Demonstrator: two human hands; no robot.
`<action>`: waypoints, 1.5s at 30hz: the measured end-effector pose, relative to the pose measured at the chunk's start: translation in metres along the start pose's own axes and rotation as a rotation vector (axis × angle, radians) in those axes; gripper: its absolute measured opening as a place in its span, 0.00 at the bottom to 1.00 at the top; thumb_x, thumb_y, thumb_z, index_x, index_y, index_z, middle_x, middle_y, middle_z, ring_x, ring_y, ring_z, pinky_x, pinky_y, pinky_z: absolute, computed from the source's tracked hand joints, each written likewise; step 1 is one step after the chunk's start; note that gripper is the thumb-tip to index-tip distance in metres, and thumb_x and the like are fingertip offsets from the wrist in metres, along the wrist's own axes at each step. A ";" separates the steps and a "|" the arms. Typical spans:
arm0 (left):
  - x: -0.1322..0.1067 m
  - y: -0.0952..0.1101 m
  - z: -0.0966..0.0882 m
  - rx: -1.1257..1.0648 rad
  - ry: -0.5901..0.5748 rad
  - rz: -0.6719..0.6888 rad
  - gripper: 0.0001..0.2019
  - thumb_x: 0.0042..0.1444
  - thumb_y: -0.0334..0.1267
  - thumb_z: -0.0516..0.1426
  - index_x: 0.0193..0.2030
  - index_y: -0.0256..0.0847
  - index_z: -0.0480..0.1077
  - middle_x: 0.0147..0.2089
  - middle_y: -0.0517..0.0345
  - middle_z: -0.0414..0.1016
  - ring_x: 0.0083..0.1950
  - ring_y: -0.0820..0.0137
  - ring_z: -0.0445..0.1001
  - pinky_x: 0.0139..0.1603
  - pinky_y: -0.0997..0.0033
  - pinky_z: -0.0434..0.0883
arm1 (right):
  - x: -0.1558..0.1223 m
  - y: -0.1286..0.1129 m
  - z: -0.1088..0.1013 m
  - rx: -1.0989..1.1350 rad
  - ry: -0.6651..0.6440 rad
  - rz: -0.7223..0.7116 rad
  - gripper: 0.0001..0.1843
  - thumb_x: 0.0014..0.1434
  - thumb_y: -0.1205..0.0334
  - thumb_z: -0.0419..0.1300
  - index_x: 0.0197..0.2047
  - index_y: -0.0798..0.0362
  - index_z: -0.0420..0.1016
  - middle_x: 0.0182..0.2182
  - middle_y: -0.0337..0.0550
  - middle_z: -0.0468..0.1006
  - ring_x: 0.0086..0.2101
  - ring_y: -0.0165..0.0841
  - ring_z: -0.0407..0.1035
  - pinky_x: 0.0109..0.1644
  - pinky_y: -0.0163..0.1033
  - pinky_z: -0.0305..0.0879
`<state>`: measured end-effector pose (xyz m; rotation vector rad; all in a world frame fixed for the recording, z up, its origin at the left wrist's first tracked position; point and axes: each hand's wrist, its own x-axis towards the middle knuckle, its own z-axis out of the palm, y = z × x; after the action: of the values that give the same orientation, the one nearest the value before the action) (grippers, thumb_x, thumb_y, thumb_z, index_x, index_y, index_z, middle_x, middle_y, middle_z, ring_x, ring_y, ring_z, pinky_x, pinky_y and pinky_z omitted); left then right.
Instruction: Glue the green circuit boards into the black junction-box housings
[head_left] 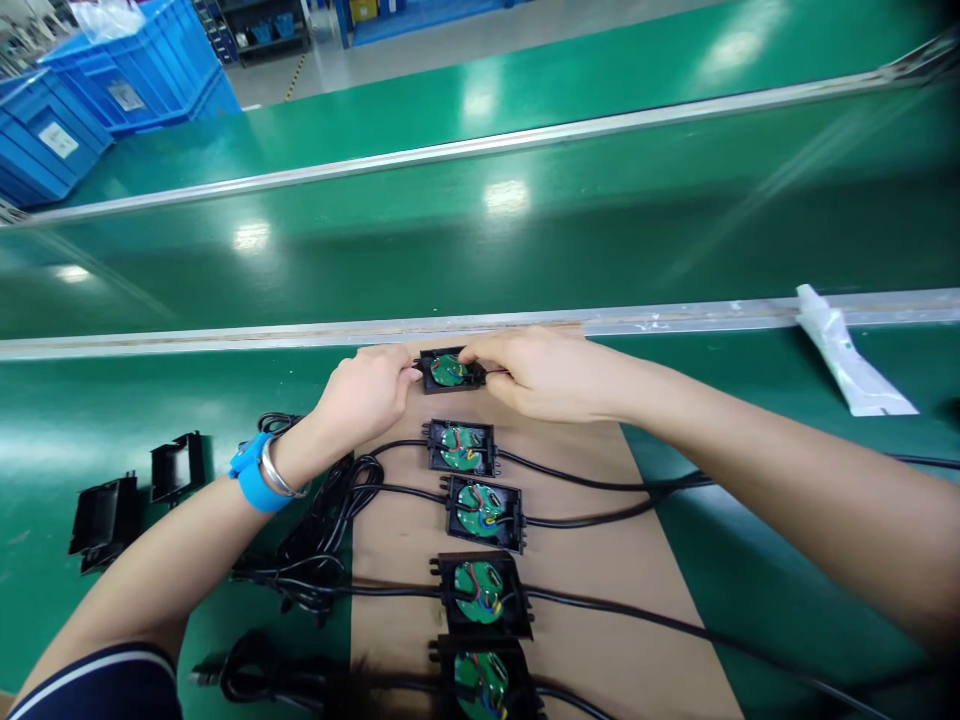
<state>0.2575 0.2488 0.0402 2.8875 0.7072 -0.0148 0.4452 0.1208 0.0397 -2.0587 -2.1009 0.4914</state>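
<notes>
At the far end of the cardboard sheet (585, 560) lies a small black plastic box (454, 388) with a round green circuit board (448, 370) inside. My left hand (367, 392) is closed in a pinch at its left end, where the cable enters; the fingers partly hide what they grip. From the other side, my right hand (544, 372) pinches the black cable at the box's right end, its index finger reaching over the rim. Nearer to me, several like open boxes (486, 512) stand in a column, each with a board, coloured wires and black cables.
Coiled black cables (322, 520) lie left of the cardboard. Empty black housings (105, 520) sit further left on the green bench. A white tube (851, 355) rests at the right by the metal rail (675, 312). Blue crates (142, 75) stand at the back left.
</notes>
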 end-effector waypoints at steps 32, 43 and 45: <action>-0.010 0.002 0.008 -0.048 -0.184 0.087 0.14 0.62 0.34 0.47 0.34 0.39 0.74 0.37 0.51 0.79 0.37 0.65 0.74 0.35 0.67 0.65 | -0.018 -0.026 0.017 0.044 -0.189 0.006 0.24 0.60 0.64 0.49 0.55 0.57 0.77 0.38 0.54 0.81 0.36 0.42 0.75 0.37 0.42 0.62; -0.011 0.013 0.009 0.092 -0.187 0.048 0.17 0.65 0.35 0.45 0.38 0.39 0.75 0.39 0.49 0.81 0.39 0.61 0.79 0.38 0.64 0.71 | -0.016 -0.027 0.018 0.034 -0.161 0.002 0.25 0.60 0.64 0.50 0.57 0.58 0.76 0.39 0.57 0.81 0.36 0.43 0.75 0.36 0.43 0.62; -0.007 0.017 0.006 0.158 -0.233 0.017 0.17 0.64 0.36 0.45 0.38 0.38 0.76 0.38 0.47 0.81 0.37 0.59 0.79 0.36 0.62 0.71 | -0.016 -0.025 0.019 0.043 -0.155 0.003 0.25 0.60 0.63 0.50 0.57 0.58 0.76 0.39 0.58 0.81 0.36 0.43 0.75 0.36 0.43 0.63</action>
<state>0.2591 0.2297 0.0373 2.9699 0.6654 -0.4164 0.4155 0.1029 0.0324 -2.0616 -2.1495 0.7115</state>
